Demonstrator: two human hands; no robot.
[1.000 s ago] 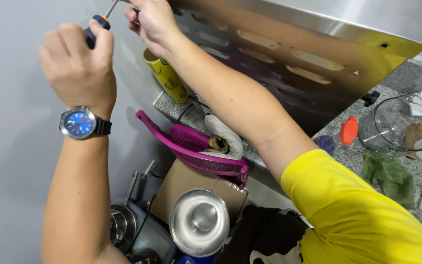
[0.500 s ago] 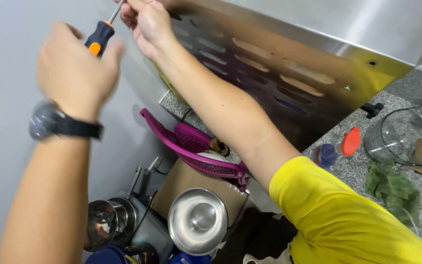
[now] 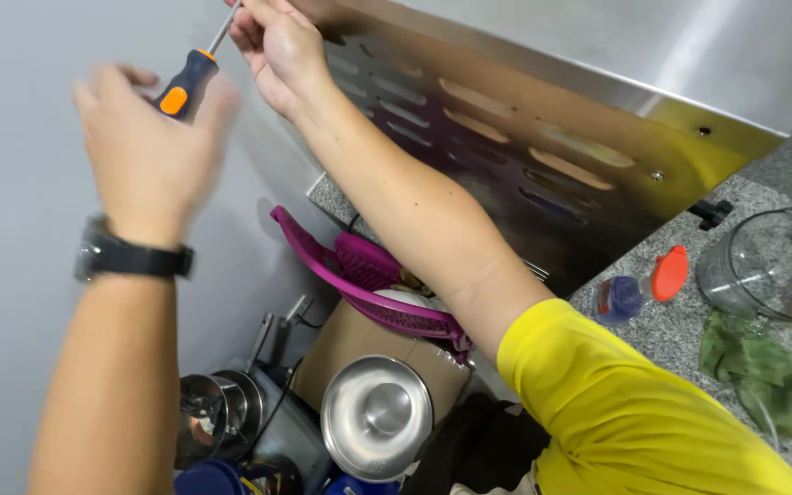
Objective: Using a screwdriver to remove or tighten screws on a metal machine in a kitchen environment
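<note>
A screwdriver (image 3: 187, 82) with a black and orange handle points up and to the right, towards the top left corner of a slotted stainless steel panel (image 3: 506, 137). My left hand (image 3: 144, 165), blurred and wearing a dark wristwatch (image 3: 130, 258), is wrapped loosely round the handle from below. My right hand (image 3: 277, 55) is raised against the panel's corner, its fingers pinched on the metal shaft near the tip. The tip itself is hidden at the frame's top edge.
Below the panel lie a pink plastic dish rack (image 3: 368, 275), a cardboard box (image 3: 350, 344), a steel lid (image 3: 376, 417) and steel pots (image 3: 217, 417). On the speckled counter (image 3: 680, 339) at right are a small orange-capped bottle (image 3: 639, 289), a glass bowl (image 3: 763, 266) and a green cloth (image 3: 753, 362).
My left hand has turned on the handle, so the watch face now points away, and its fingers have loosened. The right hand stays at the panel corner.
</note>
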